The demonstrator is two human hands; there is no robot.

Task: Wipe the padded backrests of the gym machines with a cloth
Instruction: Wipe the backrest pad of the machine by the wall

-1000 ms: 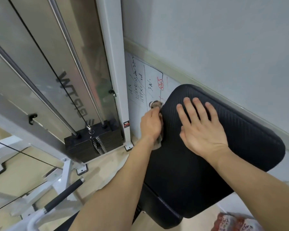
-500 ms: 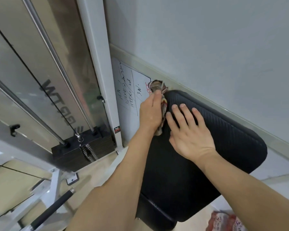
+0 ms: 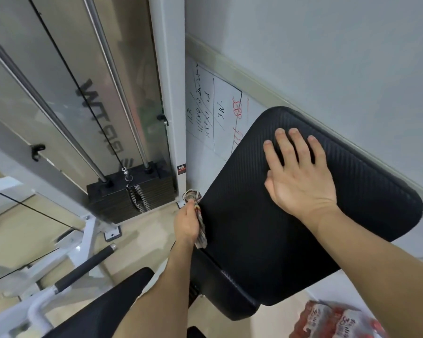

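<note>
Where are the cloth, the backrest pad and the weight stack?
cloth (image 3: 201, 232): head view, bunched strip against the pad's edge
backrest pad (image 3: 242, 215): head view, bare textured face
weight stack (image 3: 112, 206): head view, front of plates

Backrest pad (image 3: 254, 228): black, matt, fine ribbed grain, vinyl-like.
Cloth (image 3: 200, 228): patterned woven fabric, crumpled.
Guide rods (image 3: 113, 76): polished metal, glossy.
Upright post (image 3: 167, 81): white painted metal, smooth.
Weight stack (image 3: 122, 201): black, matt.
Whiteboard (image 3: 220, 135): smooth, glossy.
Handle grip (image 3: 83, 269): black, matt.

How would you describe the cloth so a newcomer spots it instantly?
Find the large black padded backrest near the wall. Along its left edge, the left hand grips a crumpled cloth. Unlike the plain black padding beside it, it is patterned and multicoloured.
</note>
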